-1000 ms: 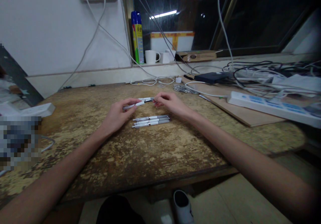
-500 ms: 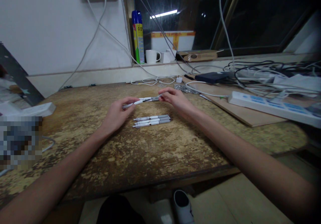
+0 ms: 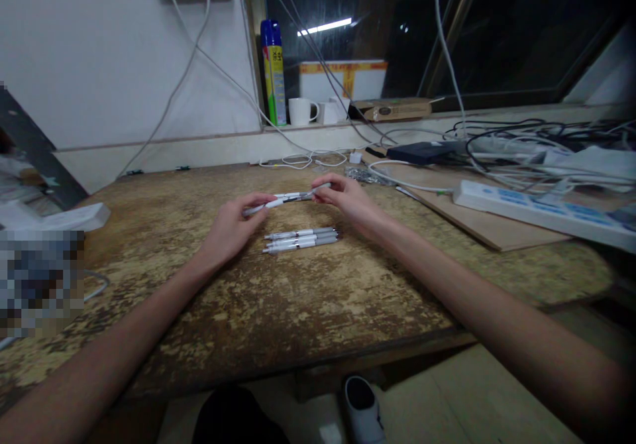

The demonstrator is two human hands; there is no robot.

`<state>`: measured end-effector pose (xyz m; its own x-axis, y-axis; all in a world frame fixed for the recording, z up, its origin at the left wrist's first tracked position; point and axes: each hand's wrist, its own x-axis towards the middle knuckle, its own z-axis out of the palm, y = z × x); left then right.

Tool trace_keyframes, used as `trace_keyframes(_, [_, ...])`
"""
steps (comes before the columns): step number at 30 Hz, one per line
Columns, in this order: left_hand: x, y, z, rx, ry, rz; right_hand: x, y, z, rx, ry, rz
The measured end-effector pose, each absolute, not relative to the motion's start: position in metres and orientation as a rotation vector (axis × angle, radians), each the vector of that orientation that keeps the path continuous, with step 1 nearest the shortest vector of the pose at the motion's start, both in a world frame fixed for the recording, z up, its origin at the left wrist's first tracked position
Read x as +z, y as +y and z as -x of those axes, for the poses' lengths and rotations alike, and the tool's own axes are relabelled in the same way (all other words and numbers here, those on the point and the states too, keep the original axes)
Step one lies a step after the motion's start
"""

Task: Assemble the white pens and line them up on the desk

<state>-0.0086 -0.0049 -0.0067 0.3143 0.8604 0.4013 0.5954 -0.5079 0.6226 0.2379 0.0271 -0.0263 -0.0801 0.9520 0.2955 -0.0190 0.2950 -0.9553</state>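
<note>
Just above the table, my left hand (image 3: 234, 226) is closed round the rear of a white and grey pen barrel (image 3: 275, 203), which points to the right. A thin dark refill shows at the barrel's front end. Opposite it, my right hand (image 3: 338, 195) pinches a small greyish pen front piece (image 3: 322, 187), tilted up at its right end, close to the refill. Partly hidden behind the held parts is another white pen (image 3: 298, 196). Nearer to me, several white and grey pens (image 3: 301, 240) lie side by side on the worn wooden table (image 3: 298, 298).
At the back right are a small clear plastic bag (image 3: 365, 176), a brown board (image 3: 472, 219), a white power strip (image 3: 541, 212) and tangled cables (image 3: 527, 139). A spray can (image 3: 273, 73) and a white mug (image 3: 301, 111) stand on the window sill.
My right hand has shifted slightly left, bringing the front piece nearer to the barrel, so less of the refill shows. The piece's right end now sticks up. My left hand is nearly still.
</note>
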Motion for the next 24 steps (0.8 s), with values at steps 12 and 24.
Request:
trace_keyframes(12, [-0.0080,-0.0039,0.0098,1.035,1.287,-2.230,-0.0258,0.0277,-0.2388,1.016,-1.421,0.967])
trace_keyframes(24, [-0.0065,-0.0067,0.0075,1.033,1.249,-2.254,-0.0287,0.0266,-0.2357,0.941,-1.557,0.942])
